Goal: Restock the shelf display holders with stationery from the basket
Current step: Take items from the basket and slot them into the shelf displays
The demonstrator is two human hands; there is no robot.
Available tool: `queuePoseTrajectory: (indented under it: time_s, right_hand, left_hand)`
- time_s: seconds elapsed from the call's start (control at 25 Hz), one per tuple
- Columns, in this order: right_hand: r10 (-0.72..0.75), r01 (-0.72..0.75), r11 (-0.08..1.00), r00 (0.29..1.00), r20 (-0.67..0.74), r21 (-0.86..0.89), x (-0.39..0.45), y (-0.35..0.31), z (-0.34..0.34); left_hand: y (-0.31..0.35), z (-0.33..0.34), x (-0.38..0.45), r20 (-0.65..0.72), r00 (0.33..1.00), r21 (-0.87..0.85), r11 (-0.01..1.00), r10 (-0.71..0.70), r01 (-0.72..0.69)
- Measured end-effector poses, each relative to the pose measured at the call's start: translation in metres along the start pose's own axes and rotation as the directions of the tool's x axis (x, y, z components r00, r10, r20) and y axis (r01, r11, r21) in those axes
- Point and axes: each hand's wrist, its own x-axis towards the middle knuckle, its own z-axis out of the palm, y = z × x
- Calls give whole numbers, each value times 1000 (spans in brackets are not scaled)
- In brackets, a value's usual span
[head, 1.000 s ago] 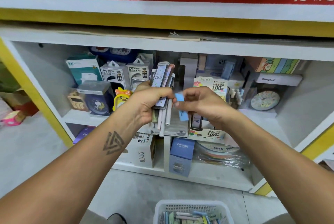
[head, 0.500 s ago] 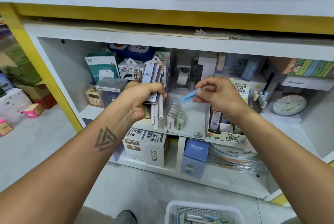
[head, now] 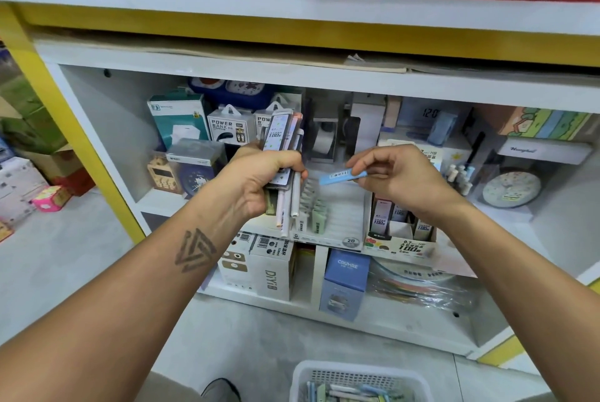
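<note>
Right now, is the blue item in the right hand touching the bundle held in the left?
Apart. The head view shows the blue item in the right hand, with white holder visible between its tip and the left hand's bundle.

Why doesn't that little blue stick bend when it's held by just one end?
The blue stick looks stiff: it juts out straight from the right hand, which pinches only one end. Probably light, since a fingertip pinch holds it level. Its smooth-looking surface might be slippery.
</note>
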Motion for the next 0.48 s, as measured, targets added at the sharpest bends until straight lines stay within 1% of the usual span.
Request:
queuePoseTrajectory:
  time_s: [0.08, 0.16, 0.24, 0.32, 0.48]
  right_hand:
    - [10, -10, 1000, 1000, -14, -17, -1, 0, -4]
    - [61, -62, 998, 997, -42, -26, -1, 2, -6]
    - [114, -120, 986, 992, -55, -118, -1, 7, -4]
    - [127, -132, 962, 991, -35, -238, -2, 11, 1]
    - [124, -131, 952, 991, -43, -278, -1, 13, 8]
  left_hand:
    - [-1, 3, -1, -3, 1000, 12, 1000, 2, -2]
    - [-2, 5, 0, 0, 1000, 28, 1000, -4, 4]
    - [-4, 6, 1, 9, 1000, 55, 998, -6, 6]
    - [-7, 6, 2, 22, 1000, 87, 996, -14, 12]
    - [-11, 1, 1, 38, 998, 109, 993, -45, 40]
